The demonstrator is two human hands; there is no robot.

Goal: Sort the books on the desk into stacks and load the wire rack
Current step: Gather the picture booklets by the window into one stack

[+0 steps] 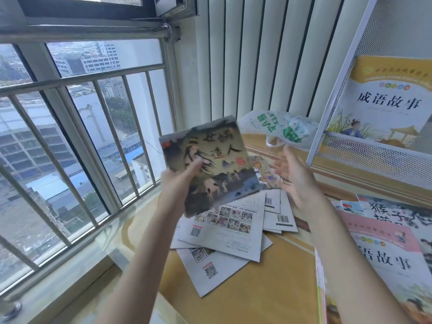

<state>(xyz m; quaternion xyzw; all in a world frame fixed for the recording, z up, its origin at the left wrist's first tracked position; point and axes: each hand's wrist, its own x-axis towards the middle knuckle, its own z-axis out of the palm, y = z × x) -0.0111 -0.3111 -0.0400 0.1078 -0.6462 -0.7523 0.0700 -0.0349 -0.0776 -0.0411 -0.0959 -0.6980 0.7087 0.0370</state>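
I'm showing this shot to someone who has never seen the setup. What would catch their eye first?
Probably the dark picture book held up mid-frame, gripped by the left hand, with the right hand open beside it. Below lies a loose pile of white booklets on the yellow desk. At right, a white wire rack already holds a yellow-topped book.

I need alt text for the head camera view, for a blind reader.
A left hand holds up a thin picture book above face-down booklets on a yellow desk; the right hand is open beside it. A white wire rack stands right.
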